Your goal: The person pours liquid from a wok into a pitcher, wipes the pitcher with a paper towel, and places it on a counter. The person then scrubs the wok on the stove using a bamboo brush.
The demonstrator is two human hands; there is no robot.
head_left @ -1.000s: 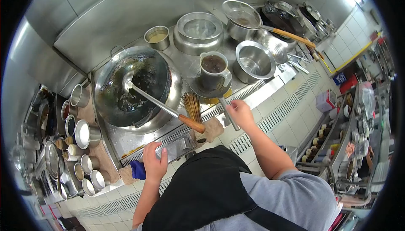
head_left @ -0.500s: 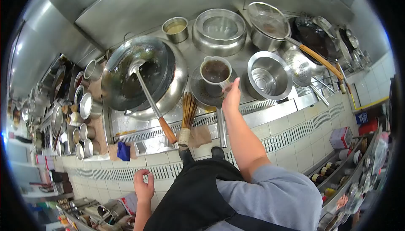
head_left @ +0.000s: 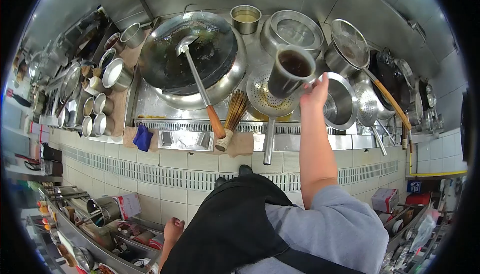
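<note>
My right hand (head_left: 315,93) is closed on the handle of a jug (head_left: 283,80) that holds dark liquid. The jug hangs tilted slightly above the right side of a perforated strainer ladle (head_left: 260,90), whose metal handle points toward me. Just beyond my fingers stands a deep steel pot (head_left: 345,101). Low beside my apron, my left hand (head_left: 173,229) hangs with loosely curled fingers and nothing visible in it. To the left is a large wok (head_left: 165,59) with a little dark liquid, and a wooden-handled wok ladle (head_left: 197,76) rests in it.
A bamboo brush (head_left: 232,119) lies by the stove's front edge near a blue cloth (head_left: 143,138). Behind stand a small steel pot (head_left: 246,20) and a sieve-topped pot (head_left: 297,31). At right, a long-handled mesh strainer (head_left: 350,44) sits across a pot. Steel containers (head_left: 117,74) line the left.
My right hand has lifted the jug and tilted it, uncovering more of the strainer ladle. My left hand has dropped lower with its fingers more curled. The camera view has shifted.
</note>
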